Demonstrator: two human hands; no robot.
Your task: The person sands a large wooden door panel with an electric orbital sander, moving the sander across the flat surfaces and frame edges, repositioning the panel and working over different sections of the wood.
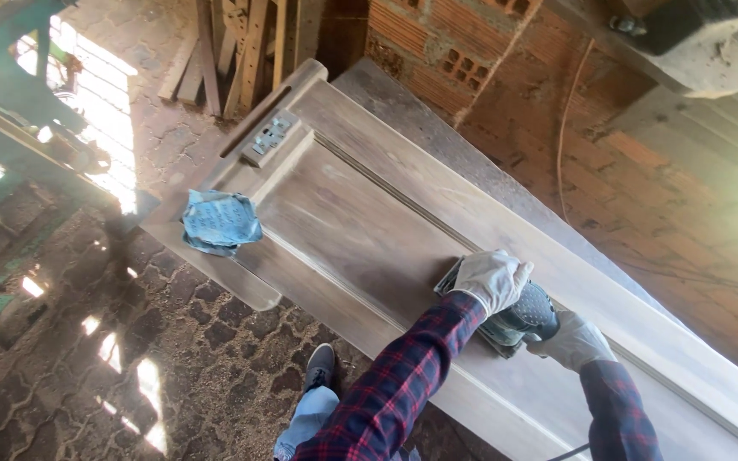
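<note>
A long wooden door (360, 213) with raised panels lies flat in front of me. On its panel rests a dark electric sander (518, 320). My left hand (493, 277), in a pale work glove, presses on the sander's front. The sander's rear is gripped by my right hand (576, 341), also gloved. Both sleeves are red and dark plaid. A crumpled blue sheet of sandpaper (219, 222) lies on the door's far left corner, well away from both hands. A metal lock plate (268, 137) sits in the door's far end.
Red brick walls (489, 51) rise behind the door. Wooden planks (241, 43) lean at the back. Green machinery (10, 94) stands at the left. The paved floor (130, 341) is strewn with sawdust. My shoe (319, 365) shows beside the door. A thin cable (567, 128) runs down the brick wall.
</note>
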